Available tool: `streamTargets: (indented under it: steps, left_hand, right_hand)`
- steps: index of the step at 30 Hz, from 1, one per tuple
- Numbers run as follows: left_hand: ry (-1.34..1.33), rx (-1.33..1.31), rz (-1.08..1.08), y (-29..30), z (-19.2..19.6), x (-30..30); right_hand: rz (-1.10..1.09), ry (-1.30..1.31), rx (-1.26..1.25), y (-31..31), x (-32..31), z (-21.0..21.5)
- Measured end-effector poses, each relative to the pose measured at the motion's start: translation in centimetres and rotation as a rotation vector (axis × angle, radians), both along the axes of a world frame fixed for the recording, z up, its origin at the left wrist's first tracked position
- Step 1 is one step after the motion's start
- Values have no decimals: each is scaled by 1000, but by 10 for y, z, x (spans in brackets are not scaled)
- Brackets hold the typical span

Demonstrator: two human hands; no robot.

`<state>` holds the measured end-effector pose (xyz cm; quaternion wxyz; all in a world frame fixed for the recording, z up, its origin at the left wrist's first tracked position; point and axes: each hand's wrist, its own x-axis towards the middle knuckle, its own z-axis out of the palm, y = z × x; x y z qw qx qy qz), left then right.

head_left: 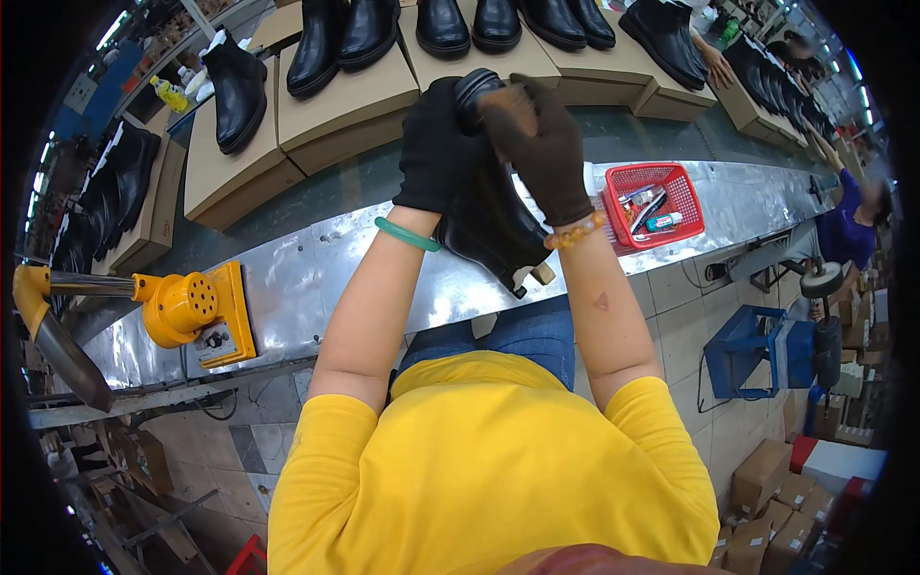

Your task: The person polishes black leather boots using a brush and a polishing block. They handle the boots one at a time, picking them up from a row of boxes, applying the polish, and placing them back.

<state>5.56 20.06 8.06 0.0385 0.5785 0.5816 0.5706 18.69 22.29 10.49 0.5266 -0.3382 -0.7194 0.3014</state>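
Note:
A black ankle boot (484, 225) is held above the metal bench, its toe pointing away from me and its opening toward me. My left hand (433, 149), in a black glove, is closed round the front part of the boot. My right hand (548, 153), in a dark brown glove, is closed at the boot's toe. Against the toe it has a tan-brown thing (513, 108), smeared by motion, perhaps a brush or pad; its kind is unclear. A little white material shows beside the boot, partly hidden.
Cardboard shoe boxes (335, 134) with black boots (237, 93) on top line the far side. A red basket (692, 206) of small items stands right on the metal bench (297, 278). At left is a yellow lamp-like machine (192, 307). A co-worker (848, 216) is at far right.

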Motion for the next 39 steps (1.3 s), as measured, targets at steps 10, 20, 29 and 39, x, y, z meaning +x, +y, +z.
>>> streamTargets:
  steps: [10, 20, 29, 39]
  left_hand:
    - [74, 82, -45, -18, 1, 10]
    - [-77, 41, -228, -31, 0, -6]
    - [-267, -99, -434, -42, 7, -34]
    - [-303, -63, -440, -36, -5, -25]
  right_hand:
    - [-23, 152, -128, 24, 22, 5]
    - [286, 217, -284, 9, 19, 7]
    - [404, 202, -612, 10, 19, -27]
    - [223, 135, -14, -16, 13, 12]
